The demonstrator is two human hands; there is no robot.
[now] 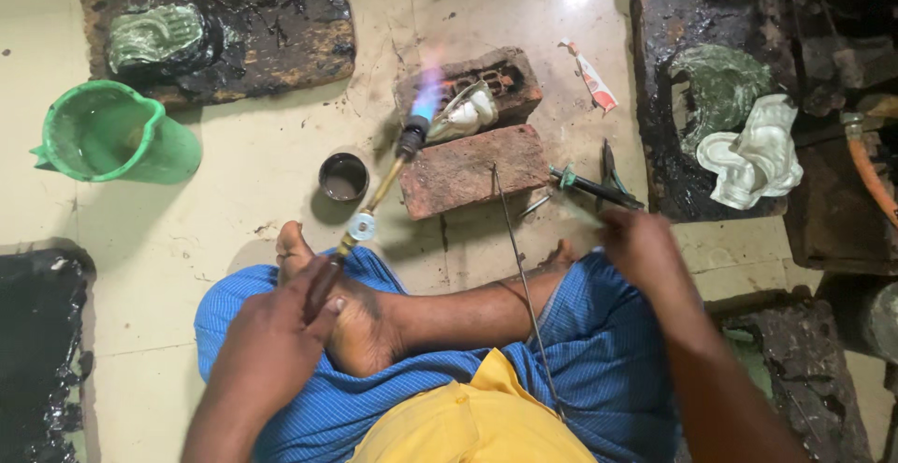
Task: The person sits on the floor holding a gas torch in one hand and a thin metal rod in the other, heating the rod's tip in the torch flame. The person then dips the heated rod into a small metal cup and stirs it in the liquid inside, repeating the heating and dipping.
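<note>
My left hand is shut on the handle of a brass gas torch above my crossed legs. Its blue flame plays on a white, silvery metal piece that leans against a dark perforated brick, behind a red brick. My right hand is blurred, with curled fingers just below a dark-handled tool and pliers on the floor; whether it touches them is unclear. A thin metal rod runs from the red brick down to my lap.
A small dark cup sits left of the bricks and a green jug at far left. Black pitch slabs lie at top left, right and lower left, some bearing embossed pieces. An orange hose runs at right.
</note>
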